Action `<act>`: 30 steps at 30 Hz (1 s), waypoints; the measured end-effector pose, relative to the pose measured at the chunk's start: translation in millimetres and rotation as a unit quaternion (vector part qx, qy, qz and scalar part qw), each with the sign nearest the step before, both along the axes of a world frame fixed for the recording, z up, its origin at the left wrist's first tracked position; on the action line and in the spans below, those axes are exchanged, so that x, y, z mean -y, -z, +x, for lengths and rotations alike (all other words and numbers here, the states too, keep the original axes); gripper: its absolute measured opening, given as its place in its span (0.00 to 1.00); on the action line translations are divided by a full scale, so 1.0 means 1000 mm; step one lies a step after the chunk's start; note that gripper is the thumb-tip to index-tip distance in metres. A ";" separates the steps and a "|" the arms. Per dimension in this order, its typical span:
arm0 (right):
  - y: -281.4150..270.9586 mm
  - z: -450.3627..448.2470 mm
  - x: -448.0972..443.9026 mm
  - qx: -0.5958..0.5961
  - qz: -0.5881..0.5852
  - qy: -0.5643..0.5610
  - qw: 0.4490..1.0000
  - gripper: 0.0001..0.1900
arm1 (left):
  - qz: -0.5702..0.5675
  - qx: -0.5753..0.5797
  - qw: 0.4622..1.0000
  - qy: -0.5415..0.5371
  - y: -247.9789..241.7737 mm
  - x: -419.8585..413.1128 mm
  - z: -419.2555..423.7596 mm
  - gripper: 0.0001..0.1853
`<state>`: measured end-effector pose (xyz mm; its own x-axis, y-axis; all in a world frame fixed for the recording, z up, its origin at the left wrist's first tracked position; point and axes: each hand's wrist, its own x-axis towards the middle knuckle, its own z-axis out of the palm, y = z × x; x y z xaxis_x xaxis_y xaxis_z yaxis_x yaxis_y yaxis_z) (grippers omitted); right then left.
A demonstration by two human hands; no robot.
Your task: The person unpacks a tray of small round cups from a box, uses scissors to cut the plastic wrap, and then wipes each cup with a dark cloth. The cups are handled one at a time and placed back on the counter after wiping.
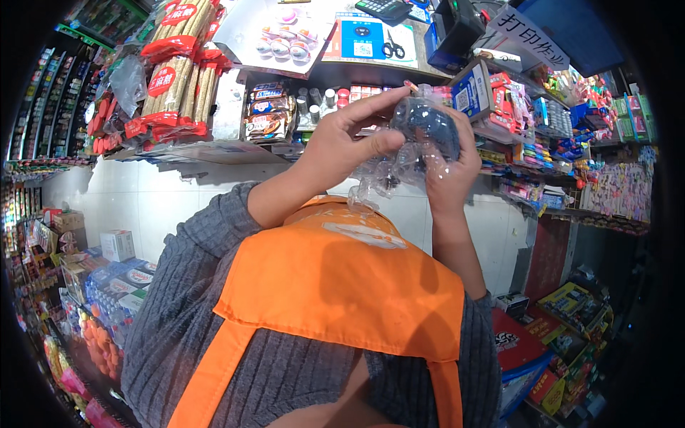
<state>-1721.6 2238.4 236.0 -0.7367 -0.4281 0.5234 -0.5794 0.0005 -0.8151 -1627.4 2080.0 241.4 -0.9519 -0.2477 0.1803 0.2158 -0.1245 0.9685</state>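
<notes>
In front of my chest I hold a crinkled clear plastic package (409,155) with a dark blue item (441,131) showing through it. What the item is cannot be made out. My left hand (342,128) has its fingers stretched over the top and its thumb against the near side. From the other side my right hand (455,166) wraps around the package, fingers behind and thumb in front. Loose plastic hangs below, above my orange apron (348,289). A small red-tipped object (411,85) shows at my left fingertips.
Beyond my hands runs a shop counter (230,107). On it are bagged sesame sticks (163,85), a white box (241,32) of egg-shaped packs (281,45), black scissors (393,48) and a calculator (382,9). Chocolate bars (267,112) sit below. Stacked drink packs (120,281) stand lower left.
</notes>
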 end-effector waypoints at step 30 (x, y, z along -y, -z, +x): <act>-0.015 0.019 -0.044 0.045 -0.072 -0.054 0.995 0.20 | -0.037 -0.074 0.989 0.124 0.043 -0.028 -0.032 0.46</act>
